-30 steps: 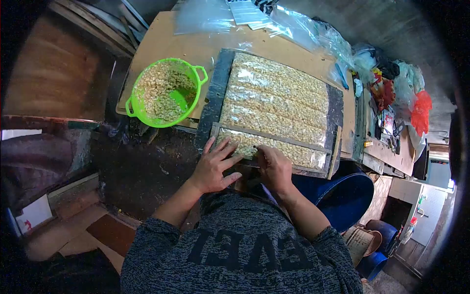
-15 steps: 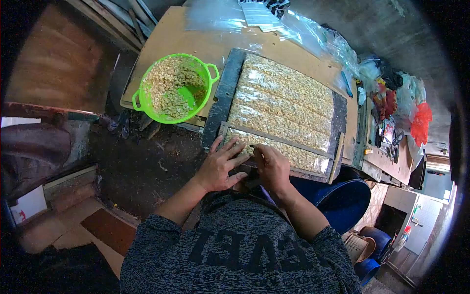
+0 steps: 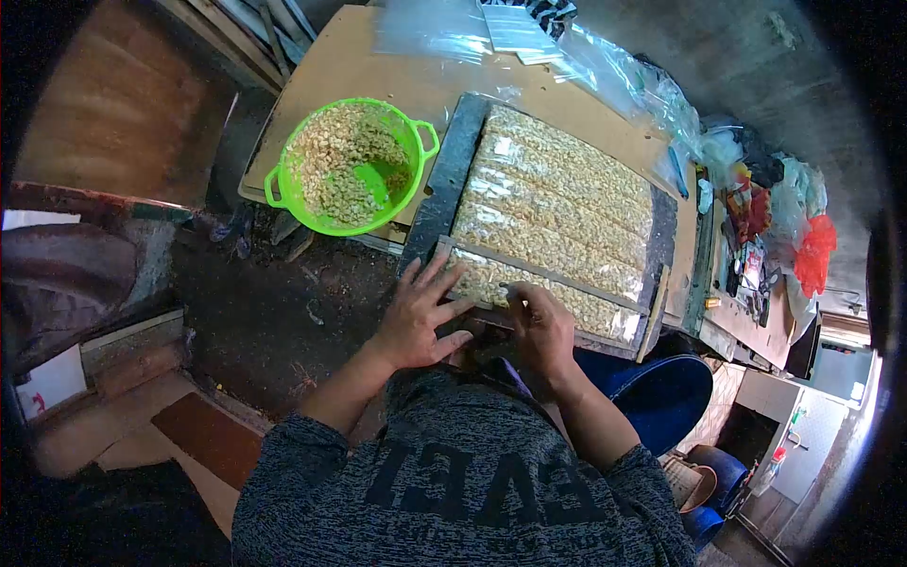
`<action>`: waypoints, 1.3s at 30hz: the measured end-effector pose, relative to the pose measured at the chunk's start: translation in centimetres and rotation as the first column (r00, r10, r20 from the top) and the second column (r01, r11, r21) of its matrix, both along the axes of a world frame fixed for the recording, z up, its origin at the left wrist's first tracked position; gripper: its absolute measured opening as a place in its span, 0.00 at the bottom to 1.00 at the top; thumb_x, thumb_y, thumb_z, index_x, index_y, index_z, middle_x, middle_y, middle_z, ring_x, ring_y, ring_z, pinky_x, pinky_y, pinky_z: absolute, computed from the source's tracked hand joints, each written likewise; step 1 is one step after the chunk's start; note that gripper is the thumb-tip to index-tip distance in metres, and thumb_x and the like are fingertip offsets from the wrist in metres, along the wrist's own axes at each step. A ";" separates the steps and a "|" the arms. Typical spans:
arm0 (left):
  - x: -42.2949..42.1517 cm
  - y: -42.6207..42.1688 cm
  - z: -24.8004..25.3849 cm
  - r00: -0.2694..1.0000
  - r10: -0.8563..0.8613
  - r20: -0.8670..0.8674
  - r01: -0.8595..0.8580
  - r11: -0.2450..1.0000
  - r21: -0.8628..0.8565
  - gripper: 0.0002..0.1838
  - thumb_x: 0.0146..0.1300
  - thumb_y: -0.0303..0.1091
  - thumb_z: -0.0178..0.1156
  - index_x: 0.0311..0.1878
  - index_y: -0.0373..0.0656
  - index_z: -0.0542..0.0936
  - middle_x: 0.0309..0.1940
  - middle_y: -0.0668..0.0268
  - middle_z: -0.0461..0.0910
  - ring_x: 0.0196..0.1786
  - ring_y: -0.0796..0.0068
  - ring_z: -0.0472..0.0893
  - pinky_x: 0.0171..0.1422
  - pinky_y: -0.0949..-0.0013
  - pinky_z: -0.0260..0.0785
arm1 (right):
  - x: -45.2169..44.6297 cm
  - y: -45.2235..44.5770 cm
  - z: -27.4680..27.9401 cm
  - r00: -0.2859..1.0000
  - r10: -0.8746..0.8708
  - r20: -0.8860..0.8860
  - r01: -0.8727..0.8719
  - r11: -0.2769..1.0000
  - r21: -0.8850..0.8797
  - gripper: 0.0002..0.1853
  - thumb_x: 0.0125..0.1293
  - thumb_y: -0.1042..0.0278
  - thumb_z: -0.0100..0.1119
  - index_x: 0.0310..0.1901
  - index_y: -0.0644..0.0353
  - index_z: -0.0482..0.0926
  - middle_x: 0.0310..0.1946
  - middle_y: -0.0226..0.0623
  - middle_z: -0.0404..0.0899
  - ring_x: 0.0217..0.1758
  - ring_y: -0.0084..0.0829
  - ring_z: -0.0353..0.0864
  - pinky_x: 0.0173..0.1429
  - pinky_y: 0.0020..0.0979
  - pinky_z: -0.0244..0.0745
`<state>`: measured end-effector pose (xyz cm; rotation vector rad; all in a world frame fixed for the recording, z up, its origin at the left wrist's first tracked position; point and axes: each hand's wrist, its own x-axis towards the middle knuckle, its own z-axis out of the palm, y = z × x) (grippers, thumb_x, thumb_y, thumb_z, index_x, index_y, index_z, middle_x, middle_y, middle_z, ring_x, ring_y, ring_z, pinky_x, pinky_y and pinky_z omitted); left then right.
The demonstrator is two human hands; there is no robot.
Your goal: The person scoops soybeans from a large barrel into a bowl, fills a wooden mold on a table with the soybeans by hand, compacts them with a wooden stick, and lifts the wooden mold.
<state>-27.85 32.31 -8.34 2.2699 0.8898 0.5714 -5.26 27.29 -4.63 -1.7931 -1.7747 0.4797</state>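
Observation:
A dark board [image 3: 442, 208] carries plastic-covered rows of pale, grainy pieces [image 3: 557, 198]. Across them, near the front edge, lies a thin strip [image 3: 548, 274], with the front row [image 3: 586, 307] between it and my body. Fingers spread, my left hand [image 3: 422, 317] rests on the left end of that front row. My right hand [image 3: 543, 331] is over the same row, fingers curled and pinched on something small and dark that I cannot make out. A short wooden stick [image 3: 653, 314] lies at the board's right edge.
A green basket [image 3: 423, 156] with loose pale pieces stands left of the board. Clear plastic sheets [image 3: 515, 28] lie at the back of the table [image 3: 331, 66]. Plastic bags and a red bag [image 3: 814, 255] are at the right. Below the table's right side stands a blue barrel [image 3: 675, 397].
The view has shifted, so the table and basket appear farther right. My right hand has moved slightly right along the front row, away from my left hand, which stays spread at its left end.

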 end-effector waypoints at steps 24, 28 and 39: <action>-1.7 0.3 -0.6 0.999 -0.004 -0.050 0.004 1.000 -0.006 0.31 0.62 0.56 0.61 0.63 0.46 0.79 0.70 0.59 0.71 0.79 0.53 0.58 0.80 0.39 0.39 | -2.8 2.5 -0.1 0.939 0.294 0.178 -0.274 0.953 -0.127 0.21 0.54 0.66 0.67 0.52 0.51 0.78 0.33 0.39 0.81 0.36 0.45 0.84 0.36 0.41 0.79; -1.8 0.3 -0.7 1.000 -0.001 -0.025 0.001 1.000 -0.004 0.31 0.63 0.56 0.61 0.64 0.47 0.79 0.70 0.58 0.70 0.79 0.53 0.58 0.80 0.38 0.40 | -2.5 2.3 0.3 0.963 0.222 0.154 -0.217 0.975 -0.047 0.19 0.55 0.68 0.66 0.50 0.52 0.79 0.33 0.38 0.81 0.35 0.45 0.84 0.35 0.42 0.79; -1.8 0.3 -0.7 1.000 0.005 0.000 -0.005 1.000 -0.015 0.32 0.62 0.56 0.62 0.63 0.45 0.79 0.70 0.57 0.71 0.78 0.51 0.60 0.80 0.37 0.40 | -2.2 4.0 -0.6 0.987 0.149 0.064 -0.142 0.983 -0.114 0.16 0.59 0.70 0.64 0.51 0.52 0.78 0.37 0.41 0.80 0.39 0.47 0.84 0.38 0.44 0.78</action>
